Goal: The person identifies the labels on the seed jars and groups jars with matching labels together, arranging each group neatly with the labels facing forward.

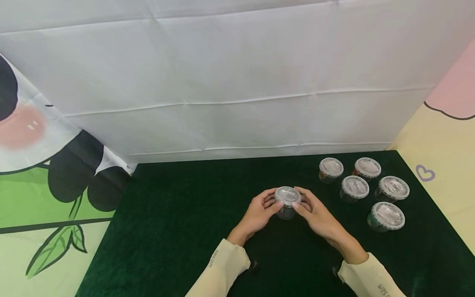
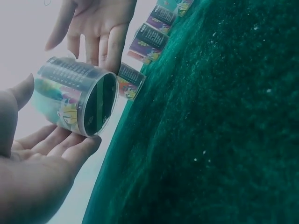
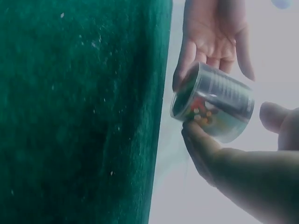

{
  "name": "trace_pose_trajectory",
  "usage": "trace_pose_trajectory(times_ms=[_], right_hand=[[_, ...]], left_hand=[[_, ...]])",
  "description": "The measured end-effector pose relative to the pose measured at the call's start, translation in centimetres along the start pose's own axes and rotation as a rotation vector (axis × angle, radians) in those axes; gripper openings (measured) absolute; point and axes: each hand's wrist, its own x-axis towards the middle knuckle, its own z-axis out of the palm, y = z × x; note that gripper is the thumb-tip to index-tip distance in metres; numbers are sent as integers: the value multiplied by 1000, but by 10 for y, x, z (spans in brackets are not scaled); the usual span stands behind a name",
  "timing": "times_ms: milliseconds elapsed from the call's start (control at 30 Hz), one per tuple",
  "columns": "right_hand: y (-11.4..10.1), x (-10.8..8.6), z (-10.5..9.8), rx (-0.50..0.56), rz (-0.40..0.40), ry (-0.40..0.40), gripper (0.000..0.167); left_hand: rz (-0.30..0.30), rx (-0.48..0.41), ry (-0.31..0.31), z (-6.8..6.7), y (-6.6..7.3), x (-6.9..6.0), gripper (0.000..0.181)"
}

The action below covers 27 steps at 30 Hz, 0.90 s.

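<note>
A small clear plastic tub (image 1: 286, 212) with a round translucent lid (image 1: 288, 194) is held between both hands, above the green cloth. My left hand (image 1: 259, 212) grips it from the left, thumb in front and fingers round the far side. On the other side my right hand (image 1: 318, 214) grips it in the same way. In the left wrist view the tub (image 2: 70, 95) shows a colourful printed label and a bare clear base. The right wrist view shows the tub (image 3: 215, 102) tilted across the picture, with the right fingers (image 3: 201, 140) against its side. Its contents are unclear.
Several similar lidded tubs stand to the right on the green cloth (image 1: 178, 231), among them a near one (image 1: 387, 216) and a far left one (image 1: 331, 168). A white sheet (image 1: 230, 82) hangs behind the table. Printed cloths flank it left and right.
</note>
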Motion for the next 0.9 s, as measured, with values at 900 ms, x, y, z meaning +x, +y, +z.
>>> trace_pose_trajectory(times_ms=[900], right_hand=[[0, 8, 25, 29, 44, 103, 57]], left_hand=[[-65, -3, 156, -3, 2, -10, 52]])
